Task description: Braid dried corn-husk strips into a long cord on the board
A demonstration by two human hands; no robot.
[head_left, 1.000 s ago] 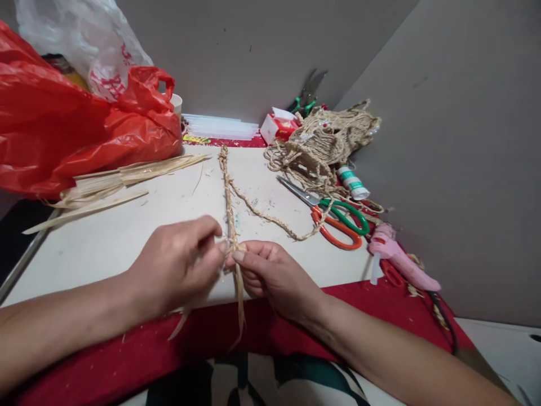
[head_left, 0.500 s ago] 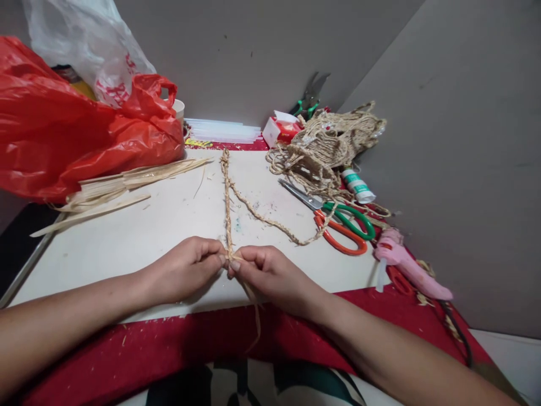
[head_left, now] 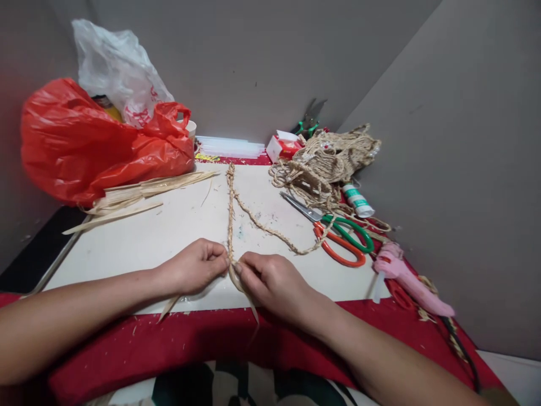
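A braided straw cord runs straight toward me over the white board. My left hand is closed at the near end of the cord, its thumb and finger pinching a strand. Opposite it, my right hand pinches another pale strand at the same end, and that strand's tail hangs down over the board's near edge. A second loose tail shows below my left wrist. From the cord's upper part a thinner braid curves off toward the scissors with green and orange handles.
Dry straw strips lie at the left beside a red plastic bag and a dark phone-like slab. To the right are a heap of braided cord, a white-and-green roll and a pink glue gun. Clear sticks lie at the back.
My hands have drawn slightly apart at the cord's end, and a strand tail now shows under my left wrist. The camera view has tilted up a little, so things sit lower.
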